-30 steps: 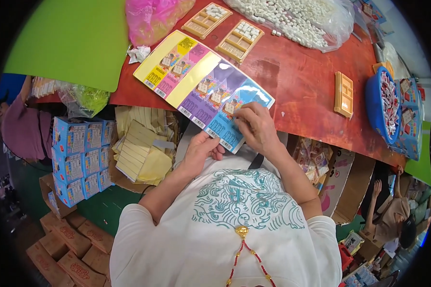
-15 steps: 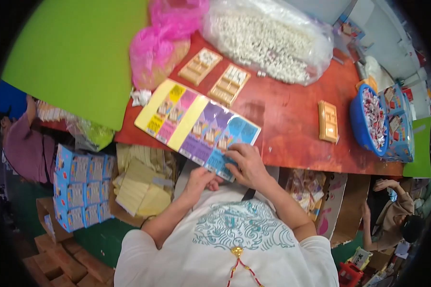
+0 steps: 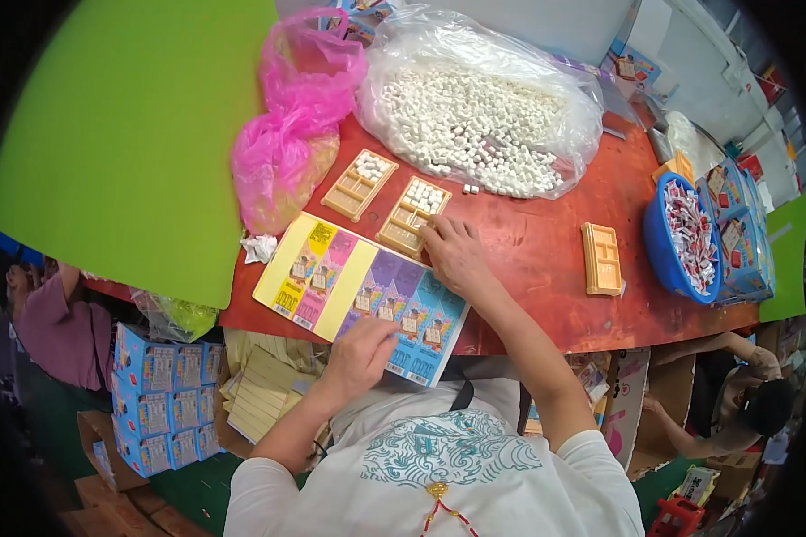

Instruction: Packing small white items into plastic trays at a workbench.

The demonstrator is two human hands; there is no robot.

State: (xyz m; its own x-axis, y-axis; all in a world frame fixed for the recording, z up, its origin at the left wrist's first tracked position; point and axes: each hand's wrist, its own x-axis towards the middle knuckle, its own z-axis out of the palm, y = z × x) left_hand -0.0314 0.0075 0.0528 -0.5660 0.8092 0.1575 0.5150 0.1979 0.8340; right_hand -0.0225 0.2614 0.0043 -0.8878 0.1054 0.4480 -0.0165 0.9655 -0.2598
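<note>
Red and crowded, the surface [image 3: 546, 259] carries the work at the person's front edge, with a green board standing off to the far left. Judging from how things lie, the job is early: of the two tan compartment trays beyond the card, the left tray [image 3: 359, 184] holds white pieces only in its top cell and the right tray [image 3: 412, 216] only in its upper cells, the rest of their cells showing bare, while a third tray [image 3: 601, 259] lies empty well to the right of the right grip. A big clear bag of white pieces [image 3: 484, 125] sits just beyond both trays, a few loose pieces spilled at its near edge, so plenty of stock is left to be portioned. The right hand [image 3: 455, 253] rests with fingers spread flat, fingertips touching the near right corner of the right tray and the palm over the far edge of the colourful printed card [image 3: 363, 295]; it clamps nothing. The left hand [image 3: 360, 353] lies loosely curled on the card's near edge, fingertips pressing the blue end, with nothing pinched between them as far as I can tell. A pink bag [image 3: 291, 143] slumps beyond the card to the left, and a blue basket of wrapped sweets [image 3: 685, 237] stands far right.
</note>
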